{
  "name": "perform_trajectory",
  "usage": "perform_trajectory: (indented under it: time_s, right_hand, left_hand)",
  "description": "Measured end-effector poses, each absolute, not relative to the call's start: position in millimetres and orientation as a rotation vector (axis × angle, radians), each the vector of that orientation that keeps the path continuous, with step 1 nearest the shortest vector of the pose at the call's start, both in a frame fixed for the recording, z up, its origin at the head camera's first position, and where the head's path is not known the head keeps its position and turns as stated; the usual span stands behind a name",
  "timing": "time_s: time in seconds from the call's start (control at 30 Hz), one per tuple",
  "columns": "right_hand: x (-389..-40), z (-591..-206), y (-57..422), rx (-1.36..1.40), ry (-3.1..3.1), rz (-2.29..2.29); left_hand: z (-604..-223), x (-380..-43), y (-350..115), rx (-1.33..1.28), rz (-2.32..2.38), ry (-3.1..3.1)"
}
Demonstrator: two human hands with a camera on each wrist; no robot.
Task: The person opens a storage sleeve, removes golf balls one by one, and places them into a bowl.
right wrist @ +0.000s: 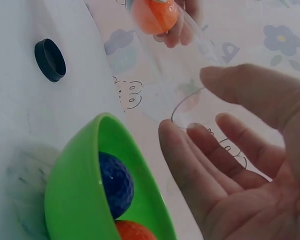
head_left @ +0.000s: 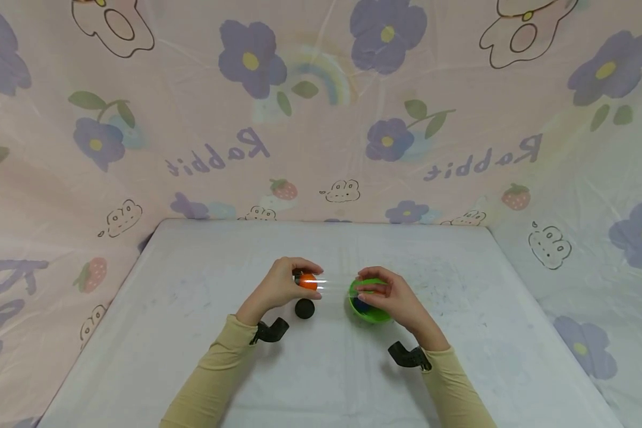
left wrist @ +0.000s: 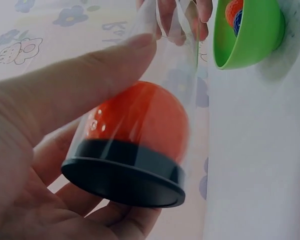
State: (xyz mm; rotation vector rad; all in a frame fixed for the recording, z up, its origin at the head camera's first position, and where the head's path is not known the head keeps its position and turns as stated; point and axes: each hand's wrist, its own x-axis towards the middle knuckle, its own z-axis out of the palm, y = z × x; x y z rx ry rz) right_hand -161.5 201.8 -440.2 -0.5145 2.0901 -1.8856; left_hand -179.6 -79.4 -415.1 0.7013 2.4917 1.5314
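Observation:
A clear tube (head_left: 334,286) lies level between the two hands, above the table. My left hand (head_left: 283,286) grips its left end, which has a black cap (left wrist: 122,182). Inside that end sits an orange ball (left wrist: 140,120). At the tube's uncapped end, my right hand (head_left: 390,294) has thumb and fingertips on opposite sides of the rim. Below this hand stands a green bowl (right wrist: 70,195), holding a dark blue ball (right wrist: 117,186) and another orange ball (right wrist: 135,231). The right hand partly hides the bowl in the head view.
A loose black cap (head_left: 304,308) rests on the white-covered table (head_left: 192,380), close below the left hand. Printed cloth (head_left: 310,137) hangs around the back and sides. Black wrist mounts (head_left: 273,330) stick out from both sleeves.

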Motion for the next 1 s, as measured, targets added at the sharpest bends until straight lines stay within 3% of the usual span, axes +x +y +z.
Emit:
perform_trajectory:
  time_s: [1.0]
  right_hand:
    - [-162.7,-444.5,204.7,-0.414,2.095,-1.893]
  left_hand:
    - [-411.3,-182.6,-77.7,0.75,1.49,2.528]
